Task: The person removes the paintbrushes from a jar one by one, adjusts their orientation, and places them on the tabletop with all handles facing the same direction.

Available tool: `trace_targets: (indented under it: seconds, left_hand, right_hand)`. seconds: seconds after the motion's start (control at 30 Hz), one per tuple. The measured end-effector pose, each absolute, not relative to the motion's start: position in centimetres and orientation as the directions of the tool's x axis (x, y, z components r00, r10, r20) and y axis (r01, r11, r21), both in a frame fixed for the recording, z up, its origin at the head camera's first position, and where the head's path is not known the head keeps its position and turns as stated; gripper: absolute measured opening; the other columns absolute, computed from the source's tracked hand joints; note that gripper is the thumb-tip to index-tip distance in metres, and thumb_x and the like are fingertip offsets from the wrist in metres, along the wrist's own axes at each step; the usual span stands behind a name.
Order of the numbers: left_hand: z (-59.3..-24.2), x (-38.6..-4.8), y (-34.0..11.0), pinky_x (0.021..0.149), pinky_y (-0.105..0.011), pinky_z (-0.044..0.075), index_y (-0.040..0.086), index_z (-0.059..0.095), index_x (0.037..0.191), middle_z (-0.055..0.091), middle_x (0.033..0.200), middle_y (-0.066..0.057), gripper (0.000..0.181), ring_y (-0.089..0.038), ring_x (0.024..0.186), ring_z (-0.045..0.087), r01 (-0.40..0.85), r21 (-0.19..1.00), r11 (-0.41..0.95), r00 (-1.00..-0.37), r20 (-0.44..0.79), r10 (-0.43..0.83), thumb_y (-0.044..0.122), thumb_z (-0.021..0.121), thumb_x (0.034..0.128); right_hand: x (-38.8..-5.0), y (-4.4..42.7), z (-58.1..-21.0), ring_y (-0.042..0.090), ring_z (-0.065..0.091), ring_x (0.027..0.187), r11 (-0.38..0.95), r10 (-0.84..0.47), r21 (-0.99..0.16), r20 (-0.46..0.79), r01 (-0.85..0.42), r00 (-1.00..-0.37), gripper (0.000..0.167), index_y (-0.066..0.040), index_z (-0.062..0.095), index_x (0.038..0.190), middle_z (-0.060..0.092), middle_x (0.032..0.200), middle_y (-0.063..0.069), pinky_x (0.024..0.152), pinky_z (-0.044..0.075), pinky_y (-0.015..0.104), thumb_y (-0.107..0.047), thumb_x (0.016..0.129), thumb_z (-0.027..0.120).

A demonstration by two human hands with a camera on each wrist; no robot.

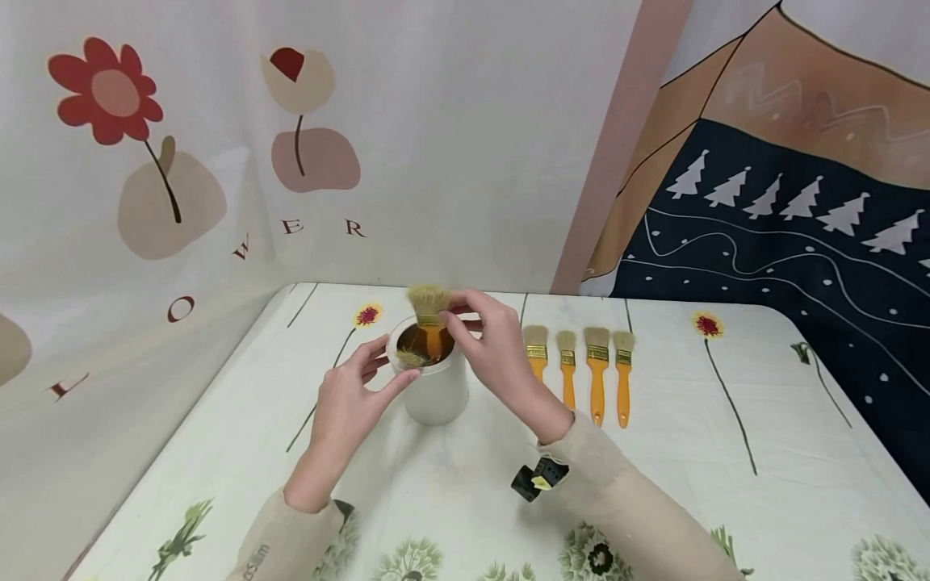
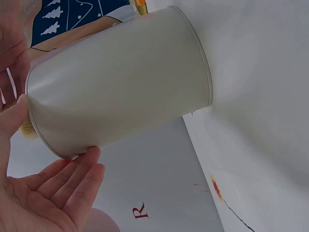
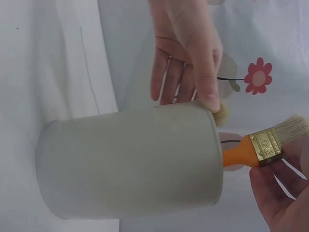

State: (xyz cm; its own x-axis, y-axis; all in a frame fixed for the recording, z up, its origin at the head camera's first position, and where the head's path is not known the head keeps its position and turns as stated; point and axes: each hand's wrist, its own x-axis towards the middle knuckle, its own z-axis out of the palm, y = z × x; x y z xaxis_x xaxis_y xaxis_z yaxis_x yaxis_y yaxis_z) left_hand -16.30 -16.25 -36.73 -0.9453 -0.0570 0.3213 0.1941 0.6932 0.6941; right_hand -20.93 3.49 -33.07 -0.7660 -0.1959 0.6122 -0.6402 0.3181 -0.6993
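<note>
A white cylindrical container point(image 1: 438, 401) stands upright on the table, its mouth facing up. My left hand point(image 1: 347, 403) holds it at the rim, thumb on the near edge and fingers on the far left side. With fingertips and thumb, my right hand point(image 1: 501, 347) pinches a paintbrush point(image 3: 263, 146) by its brass-coloured ferrule. That brush is upright, bristles on top, its orange handle partly down inside the container. Pale bristles of another brush point(image 1: 412, 357) show at the mouth, beside my left hand; its handle is hidden.
Several orange-handled paintbrushes point(image 1: 597, 367) of different widths lie in a row right of the container, bristles away from me; my right forearm partly covers the nearest. A flower-printed cloth point(image 1: 676, 492) covers the table. Printed curtains point(image 1: 465, 145) hang behind it.
</note>
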Motion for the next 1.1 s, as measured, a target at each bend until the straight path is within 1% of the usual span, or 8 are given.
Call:
trace_targets:
  seconds: [0.3,0.47,0.67,0.77,0.87,1.0,1.1]
  left_hand:
    - [-36.7,-16.3,-16.2,0.097,-0.041,0.058,0.007,0.06,0.134,0.068,0.13,-0.014,0.064,-0.028,0.112,0.071,0.175,0.697,0.696,-0.949,0.306,-0.068,0.034,0.084,0.0808]
    - [-36.7,-16.3,-16.2,0.098,-0.04,0.058,0.007,0.06,0.134,0.068,0.13,-0.014,0.064,-0.028,0.112,0.071,0.173,0.701,0.692,-0.949,0.306,-0.072,0.034,0.084,0.0805]
    - [-36.7,-16.3,-16.2,0.098,-0.04,0.057,0.007,0.06,0.135,0.068,0.131,-0.014,0.064,-0.028,0.114,0.07,0.166,0.705,0.69,-0.952,0.297,-0.075,0.033,0.083,0.0811]
    - [-36.7,-16.3,-16.2,0.098,-0.04,0.057,0.007,0.06,0.135,0.068,0.131,-0.015,0.064,-0.028,0.114,0.07,0.165,0.704,0.691,-0.951,0.298,-0.077,0.033,0.083,0.0814]
    - [-36.7,-16.3,-16.2,0.098,-0.04,0.057,0.006,0.06,0.135,0.068,0.13,-0.015,0.064,-0.029,0.113,0.07,0.164,0.704,0.691,-0.952,0.296,-0.076,0.033,0.083,0.0814]
    - [-36.6,-16.3,-16.2,0.099,-0.041,0.057,0.006,0.059,0.136,0.067,0.132,-0.016,0.064,-0.03,0.114,0.069,0.162,0.71,0.685,-0.955,0.288,-0.073,0.034,0.082,0.0822]
    - [-36.5,-16.3,-16.2,0.099,-0.042,0.057,0.007,0.059,0.136,0.066,0.132,-0.016,0.065,-0.031,0.115,0.069,0.16,0.713,0.683,-0.956,0.284,-0.072,0.036,0.082,0.0827]
  right_hand:
    - [-20.6,4.7,-31.6,0.025,0.073,0.098,0.262,-0.132,-0.728,0.623,-0.633,-0.771,0.013,0.0,0.069,0.106,0.073,0.102,0.014,0.079,0.064,0.03,-0.007,0.096,0.064]
    - [-20.5,5.6,-30.7,0.025,0.072,0.098,0.238,-0.105,-0.738,0.627,-0.632,-0.772,0.014,0.0,0.069,0.107,0.073,0.102,0.014,0.08,0.063,0.029,-0.008,0.097,0.064]
    - [-20.2,6.4,-29.6,0.026,0.073,0.093,0.216,-0.056,-0.736,0.647,-0.642,-0.76,0.013,0.002,0.069,0.105,0.073,0.098,0.017,0.077,0.064,0.029,-0.005,0.095,0.065]
    - [-20.0,6.8,-29.3,0.026,0.074,0.091,0.213,-0.04,-0.729,0.659,-0.651,-0.751,0.012,0.002,0.068,0.105,0.072,0.096,0.017,0.076,0.064,0.027,-0.005,0.096,0.065]
    - [-19.9,7.2,-29.0,0.026,0.073,0.091,0.2,-0.028,-0.732,0.66,-0.651,-0.751,0.013,0.003,0.068,0.106,0.072,0.097,0.017,0.077,0.062,0.023,-0.005,0.096,0.065]
    - [-19.9,7.8,-28.8,0.024,0.073,0.092,0.184,-0.011,-0.738,0.659,-0.649,-0.753,0.015,0.004,0.067,0.107,0.071,0.098,0.018,0.078,0.061,0.019,-0.005,0.096,0.065]
    - [-19.9,8.3,-28.7,0.015,0.072,0.092,0.172,0.003,-0.741,0.659,-0.649,-0.752,0.015,0.005,0.066,0.108,0.07,0.099,0.018,0.078,0.062,0.02,-0.004,0.096,0.065]
